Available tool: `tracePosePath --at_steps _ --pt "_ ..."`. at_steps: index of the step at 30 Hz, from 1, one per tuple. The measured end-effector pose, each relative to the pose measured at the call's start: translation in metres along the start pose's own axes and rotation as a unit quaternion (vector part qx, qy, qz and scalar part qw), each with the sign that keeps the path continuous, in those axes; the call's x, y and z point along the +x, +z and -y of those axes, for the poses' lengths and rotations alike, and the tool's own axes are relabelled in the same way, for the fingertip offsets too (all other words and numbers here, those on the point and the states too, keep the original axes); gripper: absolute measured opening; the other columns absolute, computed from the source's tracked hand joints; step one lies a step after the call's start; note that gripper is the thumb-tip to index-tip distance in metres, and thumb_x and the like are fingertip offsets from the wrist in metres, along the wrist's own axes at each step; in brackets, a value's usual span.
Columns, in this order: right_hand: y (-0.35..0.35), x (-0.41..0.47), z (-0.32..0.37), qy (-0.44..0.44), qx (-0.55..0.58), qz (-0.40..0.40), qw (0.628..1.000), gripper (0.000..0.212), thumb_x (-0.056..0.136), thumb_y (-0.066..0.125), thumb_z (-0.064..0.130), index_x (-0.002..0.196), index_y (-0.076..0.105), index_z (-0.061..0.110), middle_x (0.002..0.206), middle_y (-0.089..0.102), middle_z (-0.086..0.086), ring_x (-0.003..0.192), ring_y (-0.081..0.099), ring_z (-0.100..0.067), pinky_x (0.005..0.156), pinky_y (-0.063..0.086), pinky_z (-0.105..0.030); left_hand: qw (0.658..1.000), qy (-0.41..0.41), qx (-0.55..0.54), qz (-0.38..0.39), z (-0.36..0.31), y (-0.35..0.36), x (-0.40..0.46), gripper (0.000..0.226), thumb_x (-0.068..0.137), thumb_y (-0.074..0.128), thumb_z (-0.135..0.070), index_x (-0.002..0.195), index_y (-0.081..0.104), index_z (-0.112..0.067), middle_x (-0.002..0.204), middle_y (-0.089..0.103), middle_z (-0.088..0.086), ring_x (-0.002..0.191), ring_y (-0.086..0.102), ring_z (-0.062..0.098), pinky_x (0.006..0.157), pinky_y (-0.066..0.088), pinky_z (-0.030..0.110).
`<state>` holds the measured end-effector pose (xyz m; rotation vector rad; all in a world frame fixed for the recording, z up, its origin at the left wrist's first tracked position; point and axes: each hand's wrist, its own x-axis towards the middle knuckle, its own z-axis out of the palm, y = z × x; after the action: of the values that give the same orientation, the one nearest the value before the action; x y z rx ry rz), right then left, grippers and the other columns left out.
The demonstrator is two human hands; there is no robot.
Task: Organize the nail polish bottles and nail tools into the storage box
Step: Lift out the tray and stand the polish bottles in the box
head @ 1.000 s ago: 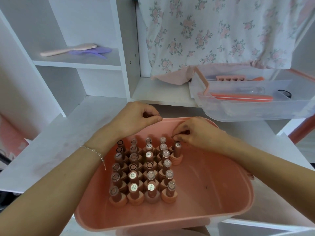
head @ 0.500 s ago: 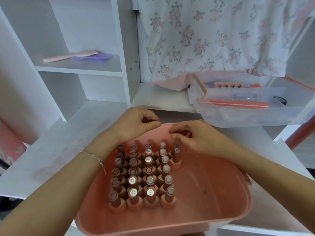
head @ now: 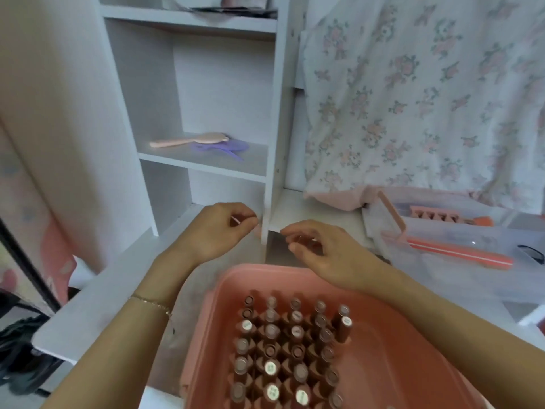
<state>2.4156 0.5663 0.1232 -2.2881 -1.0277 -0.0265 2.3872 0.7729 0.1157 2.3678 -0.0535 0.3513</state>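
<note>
With bottles [head: 290, 346] packed, both loosely curled, empty hands, left [head: 216, 234] and right [head: 327, 255], hovered; next, tools [head: 458, 252] at three o'clock needed gathering.

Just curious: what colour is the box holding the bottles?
Salmon pink storage box, seen in the head view.

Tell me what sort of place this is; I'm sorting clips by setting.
Most likely a bedroom or dressing corner at home. A white shelf unit holds a hairbrush, a floral cloth hangs at the back, and a pink storage box of nail polish bottles sits on the white desk.
</note>
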Motion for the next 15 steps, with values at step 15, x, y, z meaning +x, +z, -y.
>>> tracePosePath --at_steps 15 --pt "0.053 0.097 -0.052 0.114 -0.215 0.090 0.966 0.065 0.092 0.036 0.052 0.144 0.019 0.016 0.154 0.018 -0.006 0.141 0.014 -0.020 0.114 0.012 -0.037 0.993 -0.104 0.020 0.050 0.119 0.044 0.036 0.029 0.092 0.053 -0.025 0.118 0.060 -0.016 0.119 0.060 0.005 0.102 0.056 0.014 0.085 0.036 0.016"
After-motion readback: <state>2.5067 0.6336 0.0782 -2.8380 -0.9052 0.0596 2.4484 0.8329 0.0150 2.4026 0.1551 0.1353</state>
